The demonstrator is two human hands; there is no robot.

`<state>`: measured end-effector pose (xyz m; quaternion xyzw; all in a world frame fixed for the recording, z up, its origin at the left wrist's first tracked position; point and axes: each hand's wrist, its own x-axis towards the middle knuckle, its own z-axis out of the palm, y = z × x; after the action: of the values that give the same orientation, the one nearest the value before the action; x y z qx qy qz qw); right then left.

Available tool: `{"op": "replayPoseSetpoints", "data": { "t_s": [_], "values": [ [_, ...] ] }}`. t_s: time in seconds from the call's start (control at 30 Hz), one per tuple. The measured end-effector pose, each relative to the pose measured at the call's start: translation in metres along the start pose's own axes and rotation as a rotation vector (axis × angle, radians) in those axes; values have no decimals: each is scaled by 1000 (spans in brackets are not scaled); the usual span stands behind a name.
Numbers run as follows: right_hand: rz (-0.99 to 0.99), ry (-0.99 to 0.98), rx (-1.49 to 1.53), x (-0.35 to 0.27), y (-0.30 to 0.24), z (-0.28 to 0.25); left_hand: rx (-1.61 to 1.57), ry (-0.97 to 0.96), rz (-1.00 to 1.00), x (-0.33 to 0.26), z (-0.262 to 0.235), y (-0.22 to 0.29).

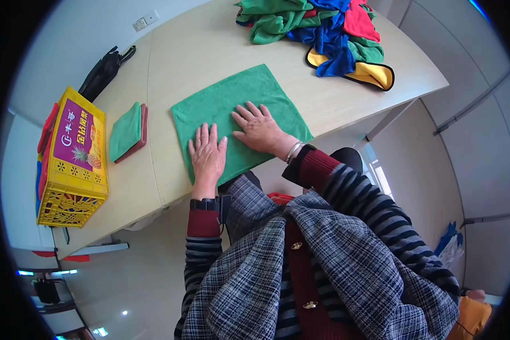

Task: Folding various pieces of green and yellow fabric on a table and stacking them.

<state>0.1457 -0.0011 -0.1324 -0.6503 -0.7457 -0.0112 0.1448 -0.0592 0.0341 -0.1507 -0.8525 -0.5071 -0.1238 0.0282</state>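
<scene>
A green cloth towel [249, 85] lies spread flat on the table, its near edge reaching the table's front edge. My left hand [208, 156] rests palm down on its left part, fingers stretched out. Farther right, my right hand [259, 129] also lies flat on the towel with its fingers spread. Neither hand holds anything. Left of the towel, a folded green cloth [126, 131] sits on top of a folded reddish-brown cloth [143, 136].
A heap of green, blue, red and yellow cloths [328, 37] lies at the table's far right. On the left stands a yellow plastic crate [73, 190] with coloured cloths inside. Behind it is a black folded umbrella [103, 73]. The pale wooden table [204, 62] bears these things.
</scene>
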Motion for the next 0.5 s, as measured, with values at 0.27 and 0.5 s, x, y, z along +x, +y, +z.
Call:
{"op": "replayPoseSetpoints", "data": {
  "t_s": [0.27, 0.5],
  "values": [
    [149, 97, -53, -22, 62, 4, 2, -10, -92, -11, 5, -28],
    [281, 107, -94, -56, 98, -7, -25, -7, -114, -35, -6, -38]
  ]
}}
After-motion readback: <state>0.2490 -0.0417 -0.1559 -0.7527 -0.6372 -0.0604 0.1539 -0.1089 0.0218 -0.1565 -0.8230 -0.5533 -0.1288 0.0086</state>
